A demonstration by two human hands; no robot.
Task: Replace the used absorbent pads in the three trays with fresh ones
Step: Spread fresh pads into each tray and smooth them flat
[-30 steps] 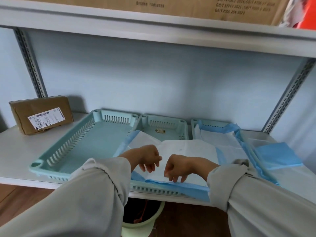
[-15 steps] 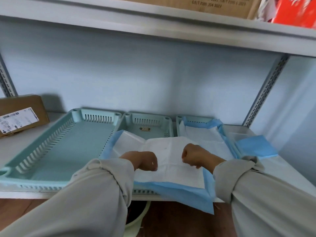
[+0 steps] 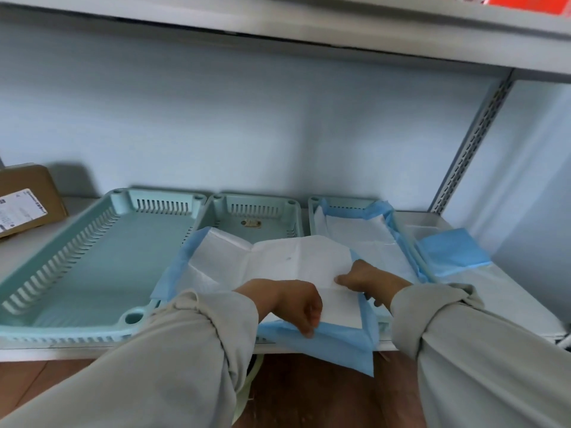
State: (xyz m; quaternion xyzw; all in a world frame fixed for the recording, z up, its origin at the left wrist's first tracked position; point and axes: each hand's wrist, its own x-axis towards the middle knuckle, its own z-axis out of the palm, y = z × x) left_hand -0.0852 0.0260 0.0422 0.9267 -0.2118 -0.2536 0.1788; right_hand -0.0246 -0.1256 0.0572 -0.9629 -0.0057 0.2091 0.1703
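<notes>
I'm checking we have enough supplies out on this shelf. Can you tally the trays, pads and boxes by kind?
Trays: 3, left, middle, right
Pads: 3, one being spread, one lining the right tray, one folded
Cardboard boxes: 1
Total: 7

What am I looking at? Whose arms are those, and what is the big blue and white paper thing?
The camera sits on a person's head, looking down, so those are that person's own arms. On the shelf stand three green trays. The left tray is bare. The right tray has a pad in it. The blue-edged white sheet is an absorbent pad spread over the middle tray. The left hand pinches its front edge; the right hand holds its right side. A folded blue pad and a cardboard box lie nearby.
</notes>
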